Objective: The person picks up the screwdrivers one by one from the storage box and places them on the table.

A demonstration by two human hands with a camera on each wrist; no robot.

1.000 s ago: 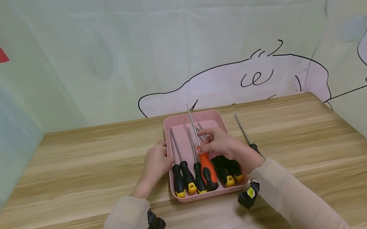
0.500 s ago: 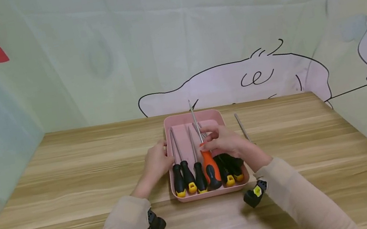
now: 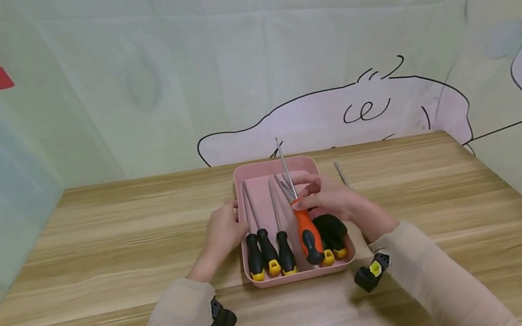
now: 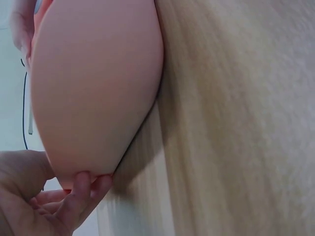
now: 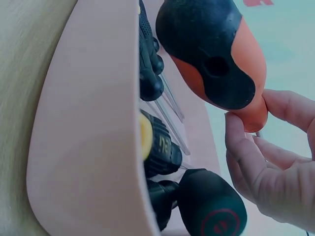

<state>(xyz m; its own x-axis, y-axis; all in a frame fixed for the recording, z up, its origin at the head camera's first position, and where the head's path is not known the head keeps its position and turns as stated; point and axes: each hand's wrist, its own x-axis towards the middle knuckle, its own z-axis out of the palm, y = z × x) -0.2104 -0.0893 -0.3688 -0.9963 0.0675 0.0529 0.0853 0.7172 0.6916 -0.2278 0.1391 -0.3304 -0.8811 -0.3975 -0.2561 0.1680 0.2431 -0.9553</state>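
An orange-and-black screwdriver [image 3: 308, 233] is held up over the pink tray [image 3: 302, 276], its tip pointing away. The thumb and fingers of my right hand [image 3: 327, 198] pinch it where handle meets shaft; the right wrist view shows its handle [image 5: 248, 44] raised over the wall. My left hand [image 3: 223, 231] grips the tray's left wall, thumb at the rim and fingertips [image 4: 82, 184] low on the outside. Inside lie black screwdrivers with yellow ends, one [image 3: 255, 257] at far left and another [image 3: 285, 252] near the middle. My right hand partly hides several at the right.
Right of the tray, another screwdriver [image 3: 341, 172] lies on the wooden table [image 3: 122, 240], its handle hidden by my right arm. A dark handle with a red ring [image 5: 211, 206] sits in the tray's right side. A printed cloth [image 3: 220, 48] hangs behind the table.
My right hand has moved right and lifted the orange screwdriver from beside the middle black one to over the right-hand ones. My left hand has stayed at the tray.
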